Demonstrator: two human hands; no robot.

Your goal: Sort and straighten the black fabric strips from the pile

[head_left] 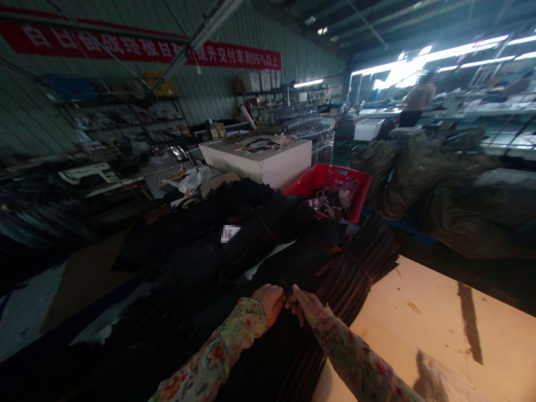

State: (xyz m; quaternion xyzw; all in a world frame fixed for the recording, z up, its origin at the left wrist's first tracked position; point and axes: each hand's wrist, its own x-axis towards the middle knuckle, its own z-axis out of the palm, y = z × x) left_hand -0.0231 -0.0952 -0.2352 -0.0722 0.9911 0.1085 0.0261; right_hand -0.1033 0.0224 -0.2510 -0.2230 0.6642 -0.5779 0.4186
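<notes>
L hand (270,302) & R hand (307,306) are close, fingers curled in, right over the dark cloth pile (349,282). Can't tell if they pinch anything. Pile's under them, long folds slanting away to the R. R hand's nearer its red string (369,276) & the pale table (422,307).
</notes>
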